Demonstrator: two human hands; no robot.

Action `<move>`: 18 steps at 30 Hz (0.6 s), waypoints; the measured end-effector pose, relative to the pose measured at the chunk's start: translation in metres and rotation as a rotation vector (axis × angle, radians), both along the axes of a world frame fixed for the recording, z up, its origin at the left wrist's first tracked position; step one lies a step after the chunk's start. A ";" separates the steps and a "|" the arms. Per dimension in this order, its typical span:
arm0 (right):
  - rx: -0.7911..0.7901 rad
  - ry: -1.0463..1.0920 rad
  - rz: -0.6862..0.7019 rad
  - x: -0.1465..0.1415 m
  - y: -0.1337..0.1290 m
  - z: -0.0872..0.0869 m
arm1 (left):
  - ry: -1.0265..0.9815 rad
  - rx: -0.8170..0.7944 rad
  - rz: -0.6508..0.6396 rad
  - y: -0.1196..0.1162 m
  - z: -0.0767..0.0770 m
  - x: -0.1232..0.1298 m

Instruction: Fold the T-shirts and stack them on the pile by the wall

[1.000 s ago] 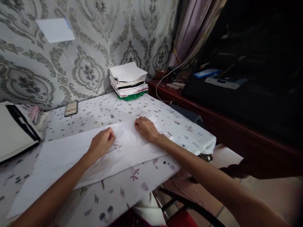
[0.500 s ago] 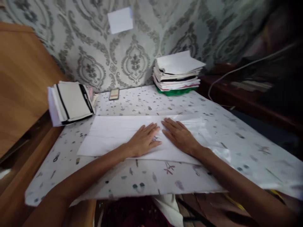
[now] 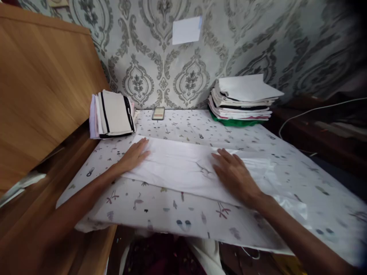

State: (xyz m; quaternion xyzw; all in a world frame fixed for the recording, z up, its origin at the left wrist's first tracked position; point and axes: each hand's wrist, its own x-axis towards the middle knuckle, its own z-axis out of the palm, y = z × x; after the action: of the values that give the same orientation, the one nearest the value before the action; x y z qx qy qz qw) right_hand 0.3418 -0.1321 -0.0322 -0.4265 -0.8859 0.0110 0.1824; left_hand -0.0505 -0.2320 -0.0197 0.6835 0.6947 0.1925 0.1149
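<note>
A long folded white cloth (image 3: 174, 162) lies flat across the patterned table cover (image 3: 183, 126), with a small grey design near its middle. My left hand (image 3: 133, 154) rests on its left end, fingers stretched out and pointing away from me. Toward the right part of the cloth, my right hand (image 3: 236, 175) lies palm down with its fingers extended, just right of the grey design. Beyond that hand the cloth turns shiny and thin-looking. Neither hand grips anything.
Folded cloths (image 3: 116, 114) lean by a wooden panel (image 3: 48, 84) at the back left. At the back right stands a taller stack of folded fabric (image 3: 243, 103). A small framed card (image 3: 158, 113) lies near the wall. A white cable (image 3: 304, 112) runs along the right.
My hands have moved apart from the middle: the left has slid to the cloth's left end, the right stays on the right part. The view has shifted left.
</note>
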 end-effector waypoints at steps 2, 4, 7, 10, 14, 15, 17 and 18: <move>0.012 0.061 0.069 -0.034 -0.026 0.015 | -0.060 0.061 0.056 0.011 0.005 -0.014; -0.057 0.062 0.215 -0.081 -0.057 0.029 | -0.066 0.061 0.124 0.027 0.015 -0.030; -0.142 -0.060 0.528 -0.157 -0.099 0.040 | -0.043 0.029 0.165 0.053 0.028 -0.049; -0.083 -0.103 0.641 -0.218 -0.122 0.041 | -0.037 0.000 0.118 0.069 0.032 -0.055; -0.076 -0.095 0.623 -0.263 -0.126 0.033 | -0.049 -0.052 0.062 0.075 0.034 -0.055; -0.069 -0.096 0.629 -0.269 -0.125 0.031 | -0.054 -0.067 0.060 0.076 0.035 -0.056; -0.054 -0.101 0.668 -0.278 -0.124 0.029 | -0.070 -0.100 0.070 0.079 0.039 -0.060; -0.052 -0.104 0.691 -0.282 -0.124 0.028 | -0.080 -0.117 0.079 0.080 0.041 -0.062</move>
State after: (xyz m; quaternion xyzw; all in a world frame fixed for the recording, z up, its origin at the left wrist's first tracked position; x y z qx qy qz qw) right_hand 0.0601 -0.2559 -0.0038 -0.1060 -0.9854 0.0730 0.1114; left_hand -0.1125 -0.1516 0.0210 0.6394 0.7261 0.1830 0.1745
